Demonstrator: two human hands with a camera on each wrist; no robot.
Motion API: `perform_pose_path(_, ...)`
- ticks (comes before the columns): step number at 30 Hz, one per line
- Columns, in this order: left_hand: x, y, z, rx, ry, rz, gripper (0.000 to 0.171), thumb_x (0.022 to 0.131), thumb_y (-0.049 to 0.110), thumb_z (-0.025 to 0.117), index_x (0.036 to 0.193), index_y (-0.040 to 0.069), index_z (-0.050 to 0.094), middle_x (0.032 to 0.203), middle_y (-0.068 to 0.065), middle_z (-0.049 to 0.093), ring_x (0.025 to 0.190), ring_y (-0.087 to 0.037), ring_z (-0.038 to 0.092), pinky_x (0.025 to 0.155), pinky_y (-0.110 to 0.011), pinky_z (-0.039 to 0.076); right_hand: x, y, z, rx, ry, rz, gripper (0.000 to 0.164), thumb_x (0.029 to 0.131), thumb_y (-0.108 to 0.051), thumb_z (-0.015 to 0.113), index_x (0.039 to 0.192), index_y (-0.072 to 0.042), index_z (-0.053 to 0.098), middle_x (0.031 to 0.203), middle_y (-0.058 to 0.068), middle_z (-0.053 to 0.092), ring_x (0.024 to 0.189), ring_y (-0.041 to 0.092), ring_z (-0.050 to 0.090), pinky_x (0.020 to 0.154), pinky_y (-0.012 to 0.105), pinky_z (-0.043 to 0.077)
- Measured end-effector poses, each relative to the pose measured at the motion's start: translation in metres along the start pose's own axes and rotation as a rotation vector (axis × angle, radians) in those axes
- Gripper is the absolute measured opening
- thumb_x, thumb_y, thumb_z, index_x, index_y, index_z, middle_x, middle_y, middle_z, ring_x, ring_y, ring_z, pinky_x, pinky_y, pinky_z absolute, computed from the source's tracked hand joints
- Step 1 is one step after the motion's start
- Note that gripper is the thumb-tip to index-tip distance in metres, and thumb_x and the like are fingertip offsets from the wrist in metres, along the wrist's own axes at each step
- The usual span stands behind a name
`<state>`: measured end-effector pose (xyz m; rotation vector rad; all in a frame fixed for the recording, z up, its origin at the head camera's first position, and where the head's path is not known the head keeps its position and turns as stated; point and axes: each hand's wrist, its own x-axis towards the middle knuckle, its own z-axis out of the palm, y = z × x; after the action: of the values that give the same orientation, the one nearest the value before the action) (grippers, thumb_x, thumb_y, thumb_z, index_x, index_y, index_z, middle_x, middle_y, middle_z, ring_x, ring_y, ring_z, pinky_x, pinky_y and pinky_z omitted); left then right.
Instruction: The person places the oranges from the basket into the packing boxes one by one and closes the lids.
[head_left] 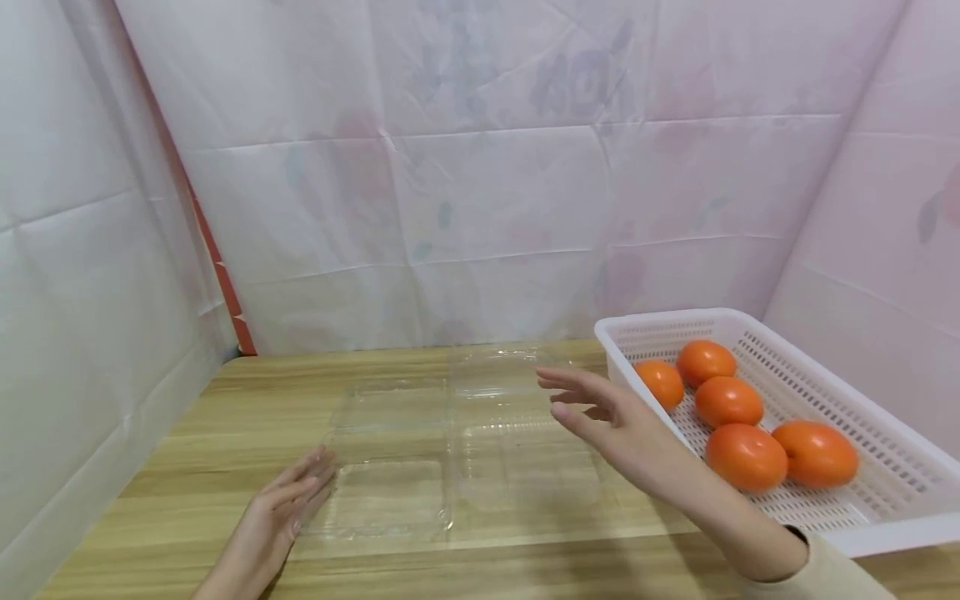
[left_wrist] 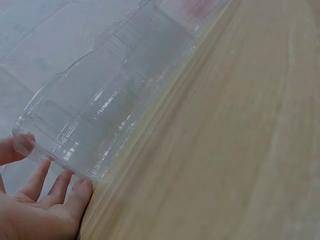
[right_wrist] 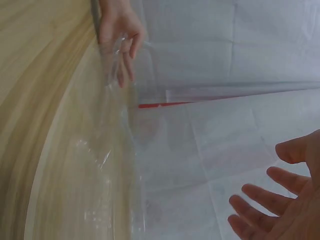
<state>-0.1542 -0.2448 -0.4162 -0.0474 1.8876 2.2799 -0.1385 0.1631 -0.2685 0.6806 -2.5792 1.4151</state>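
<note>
A clear plastic clamshell box (head_left: 390,492) lies unfolded on the wooden table, its two compartmented halves side by side. My left hand (head_left: 281,504) is at its left side. In the left wrist view, the fingers (left_wrist: 75,197) of that hand rest against the end wall of the clear box (left_wrist: 100,105), loosely extended rather than gripping. Over the box's right half, my right hand (head_left: 611,421) is raised with its fingers spread and holds nothing. The right wrist view also shows this empty right hand (right_wrist: 280,200), apart from the plastic.
To the right stands a white perforated plastic basket (head_left: 847,392) holding several smooth orange-red round fruits (head_left: 746,457). Pale fabric sheets (head_left: 487,192) hang behind the table and on both sides. Bare wood (head_left: 202,450) shows left of the box.
</note>
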Motion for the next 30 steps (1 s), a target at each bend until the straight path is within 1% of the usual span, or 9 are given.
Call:
perform_pose_path(2, 0.0, -0.001, 0.001, -0.015, 0.006, 0.009, 0.062, 0.104, 0.016, 0.046, 0.156, 0.002, 0.015, 0.159, -0.013, 0.023, 0.118, 0.001, 0.053, 0.1, -0.022, 0.044, -0.002, 0.003, -0.009, 0.036, -0.026, 0.004, 0.039, 0.101, -0.019, 0.059, 0.139, -0.011, 0.056, 0.136, 0.008, 0.059, 0.116, 0.025, 0.061, 0.089, 0.03, 0.053)
perform_pose_path(5, 0.001, -0.002, 0.003, -0.028, 0.02, 0.018, 0.062, 0.103, 0.014, 0.048, 0.156, 0.0, 0.017, 0.151, -0.003, 0.037, 0.116, 0.001, 0.056, 0.1, -0.024, 0.045, -0.004, 0.009, -0.025, 0.027, -0.053, 0.012, 0.038, 0.101, -0.016, 0.058, 0.138, -0.006, 0.056, 0.134, 0.01, 0.06, 0.114, 0.025, 0.062, 0.089, 0.028, 0.053)
perform_pose_path(8, 0.001, -0.004, 0.004, -0.027, 0.031, 0.028, 0.062, 0.103, 0.012, 0.049, 0.155, -0.002, 0.018, 0.139, 0.007, 0.047, 0.115, 0.0, 0.057, 0.099, -0.024, 0.046, -0.006, 0.016, -0.043, -0.056, -0.063, 0.031, 0.036, 0.102, -0.018, 0.058, 0.136, -0.008, 0.058, 0.132, 0.008, 0.062, 0.11, 0.02, 0.064, 0.087, 0.026, 0.052)
perform_pose_path(10, 0.001, -0.004, 0.004, -0.025, 0.034, 0.035, 0.061, 0.103, 0.011, 0.048, 0.154, -0.003, 0.018, 0.135, 0.01, 0.05, 0.115, 0.0, 0.057, 0.098, -0.024, 0.046, -0.008, 0.02, -0.057, -0.138, -0.061, 0.059, 0.036, 0.102, -0.022, 0.058, 0.136, -0.011, 0.058, 0.13, 0.005, 0.064, 0.107, 0.015, 0.064, 0.085, 0.024, 0.052)
perform_pose_path(15, 0.0, -0.006, 0.005, -0.021, 0.042, 0.045, 0.059, 0.103, 0.009, 0.047, 0.153, -0.005, 0.02, 0.132, 0.012, 0.053, 0.115, -0.001, 0.057, 0.098, -0.024, 0.047, -0.012, 0.033, -0.089, -0.296, -0.061, 0.106, 0.035, 0.102, -0.025, 0.058, 0.135, -0.015, 0.06, 0.126, 0.004, 0.066, 0.1, 0.006, 0.064, 0.074, 0.024, 0.051)
perform_pose_path(18, 0.0, -0.006, 0.005, -0.027, 0.051, 0.044, 0.058, 0.103, 0.009, 0.048, 0.153, -0.005, 0.021, 0.129, 0.013, 0.055, 0.114, -0.002, 0.058, 0.098, -0.025, 0.047, -0.015, 0.045, -0.102, -0.359, -0.059, 0.088, 0.032, 0.101, -0.023, 0.059, 0.132, -0.015, 0.063, 0.123, 0.005, 0.066, 0.097, 0.005, 0.064, 0.07, 0.024, 0.052)
perform_pose_path(23, -0.001, -0.004, 0.007, -0.03, 0.061, 0.028, 0.059, 0.103, 0.01, 0.048, 0.153, -0.004, 0.021, 0.136, 0.007, 0.05, 0.113, -0.001, 0.058, 0.098, -0.024, 0.047, -0.022, 0.071, -0.116, -0.434, -0.063, 0.04, 0.026, 0.097, -0.009, 0.063, 0.122, -0.006, 0.067, 0.115, 0.009, 0.069, 0.093, -0.001, 0.06, 0.074, 0.022, 0.051)
perform_pose_path(27, -0.002, -0.002, 0.008, -0.013, 0.046, 0.014, 0.059, 0.104, 0.011, 0.046, 0.155, -0.002, 0.019, 0.152, -0.007, 0.035, 0.113, 0.002, 0.056, 0.099, -0.023, 0.045, -0.026, 0.087, -0.127, -0.461, -0.099, 0.109, 0.025, 0.094, -0.01, 0.066, 0.118, -0.002, 0.069, 0.108, 0.008, 0.07, 0.093, 0.004, 0.061, 0.076, 0.022, 0.05)
perform_pose_path(30, -0.002, -0.002, 0.008, -0.011, 0.035, 0.007, 0.06, 0.104, 0.012, 0.046, 0.155, -0.001, 0.017, 0.157, -0.013, 0.024, 0.113, 0.003, 0.055, 0.1, -0.022, 0.044, -0.03, 0.097, -0.135, -0.476, -0.121, 0.15, 0.025, 0.093, -0.012, 0.068, 0.116, -0.002, 0.069, 0.106, 0.006, 0.07, 0.093, 0.005, 0.061, 0.075, 0.022, 0.05)
